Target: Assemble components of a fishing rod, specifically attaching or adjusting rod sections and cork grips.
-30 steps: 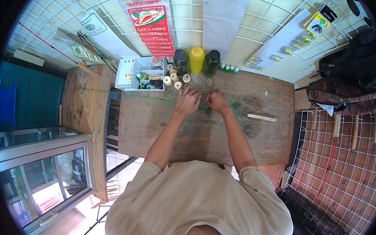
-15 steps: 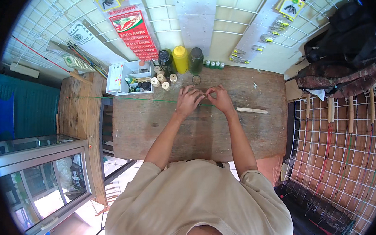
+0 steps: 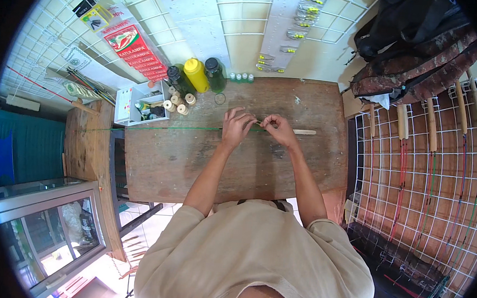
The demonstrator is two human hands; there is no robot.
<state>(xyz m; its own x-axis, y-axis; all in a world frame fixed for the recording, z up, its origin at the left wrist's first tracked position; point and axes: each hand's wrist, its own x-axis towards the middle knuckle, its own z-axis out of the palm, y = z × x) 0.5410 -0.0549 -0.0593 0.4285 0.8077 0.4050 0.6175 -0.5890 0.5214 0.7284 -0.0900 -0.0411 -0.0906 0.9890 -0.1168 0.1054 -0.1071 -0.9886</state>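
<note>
Over the wooden table, my left hand and my right hand face each other, thumbs and fingertips pinched. Between them runs a small, thin tan piece, and each hand grips one end; it is too small to name. Just below the fingers, a thin green fishing rod lies across the table. Its pale wooden handle shows to the right of my right hand. A dark ring rests on the tabletop beyond my left hand.
Wooden thread spools stand beside a white organizer box at the back left. Behind are a yellow bottle, dark bottles and several small vials. A wire grid with hanging rods rises at right; a glass cabinet stands at left.
The whole view has swung, so the table and wall things sit farther left. My fingertips have drawn slightly apart, and the tan piece now shows stretched between them.
</note>
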